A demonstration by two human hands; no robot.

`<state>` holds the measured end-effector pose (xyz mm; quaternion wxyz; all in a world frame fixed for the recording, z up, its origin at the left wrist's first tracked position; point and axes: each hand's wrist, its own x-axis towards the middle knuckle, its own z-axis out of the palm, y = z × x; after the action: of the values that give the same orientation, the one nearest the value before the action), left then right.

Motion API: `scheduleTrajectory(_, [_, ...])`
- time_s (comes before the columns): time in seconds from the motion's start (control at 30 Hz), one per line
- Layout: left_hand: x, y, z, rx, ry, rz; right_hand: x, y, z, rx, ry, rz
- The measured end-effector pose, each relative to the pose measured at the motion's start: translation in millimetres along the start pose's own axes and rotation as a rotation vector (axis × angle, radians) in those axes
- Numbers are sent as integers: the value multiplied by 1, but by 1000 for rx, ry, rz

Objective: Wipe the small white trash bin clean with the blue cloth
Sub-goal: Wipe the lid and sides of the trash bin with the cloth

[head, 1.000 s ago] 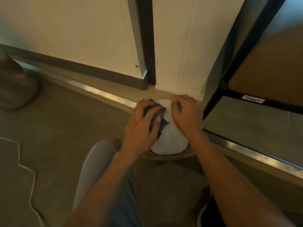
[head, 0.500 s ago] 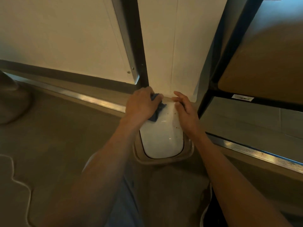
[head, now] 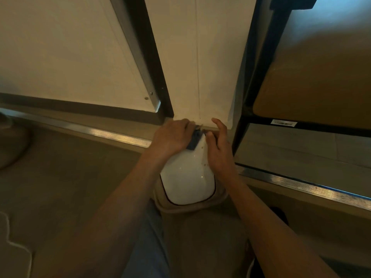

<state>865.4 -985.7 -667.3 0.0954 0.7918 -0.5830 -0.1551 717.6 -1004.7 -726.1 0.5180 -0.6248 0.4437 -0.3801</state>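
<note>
The small white trash bin stands on the floor against the wall, its glossy white lid facing me and a beige rim below. Brown specks dot the lid near its right edge. My left hand presses the blue cloth against the far end of the lid; only a small dark-blue corner of the cloth shows past my fingers. My right hand rests along the lid's right side, fingers curled at the far end, steadying the bin.
A black metal shelf frame with a wooden board stands close on the right. A metal floor track runs along the wall. A white cord lies on the floor at the left. My knee is just below the bin.
My left hand has slid the cloth from the middle of the lid to its far end. My right hand stayed on the right side. The view has moved closer.
</note>
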Motion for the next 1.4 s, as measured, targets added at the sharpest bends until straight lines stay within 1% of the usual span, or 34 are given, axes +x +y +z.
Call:
scheduleTrajectory(0.03, [-3, 7, 3, 7, 11, 74, 1, 3, 0, 12, 11, -11])
scheduleTrajectory(0.1, [-18, 6, 5, -72, 16, 202, 1, 6, 1, 13, 26, -18])
scheduleTrajectory(0.17, [-29, -12, 2, -158, 39, 255, 0, 6, 2, -3, 24, -12])
scheduleTrajectory(0.23, [-29, -37, -3, -143, 46, 206, -2, 3, 4, -27, 9, -10])
scheduleTrajectory(0.3, [-20, -49, -6, -88, 10, 52, -2, 3, 7, -55, -1, -14])
scheduleTrajectory(0.37, [-4, -40, -5, -21, -37, -101, -3, 2, 10, -64, 0, -7])
scheduleTrajectory(0.43, [7, -17, 0, 80, -57, -128, -3, 2, 10, -63, 8, -8])
scheduleTrajectory(0.5, [10, 0, 7, 84, -26, -17, -3, 3, 10, -48, 18, -13])
scheduleTrajectory(0.57, [0, 1, 10, -11, -6, 137, -3, 5, 10, -25, 43, 1])
scheduleTrajectory(0.63, [-17, -16, 6, -157, 22, 256, -4, 5, 10, -5, 64, 37])
scheduleTrajectory(0.7, [-33, -40, 1, -214, 68, 304, -8, 3, 9, -12, 71, 62])
scheduleTrajectory(0.73, [-38, -51, -2, -210, 91, 280, -10, 2, 8, -23, 71, 66])
scheduleTrajectory(0.8, [-30, -64, -3, -157, 82, 121, -12, 1, 8, -39, 79, 62])
scheduleTrajectory(0.83, [-20, -59, -4, -93, 17, 13, -12, 1, 9, -43, 90, 63])
scheduleTrajectory(0.87, [-7, -49, -5, 10, -76, -55, -13, 2, 10, -46, 105, 68])
scheduleTrajectory(0.9, [5, -36, -5, 73, -158, -91, -13, 1, 11, -48, 119, 68])
scheduleTrajectory(0.93, [15, -20, -5, 102, -208, -86, -14, 1, 11, -54, 133, 59])
scheduleTrajectory(1.0, [28, 5, -4, 121, -249, -7, -16, 1, 11, -58, 158, 33])
scheduleTrajectory(1.07, [24, 12, -6, 27, -258, 96, -17, 0, 9, -61, 164, 14])
scheduleTrajectory(1.13, [3, -2, -10, -158, -226, 214, -17, 1, 9, -64, 166, 13])
scheduleTrajectory(1.2, [-17, -28, -17, -270, -174, 293, -17, 1, 9, -77, 166, 13])
scheduleTrajectory(1.27, [-29, -54, -23, -298, -168, 248, -17, 0, 10, -88, 160, 14])
scheduleTrajectory(1.33, [-27, -70, -24, -295, -189, 97, -17, -2, 11, -106, 160, 13])
scheduleTrajectory(1.4, [-14, -65, -20, -126, -214, -63, -18, -3, 12, -111, 164, 11])
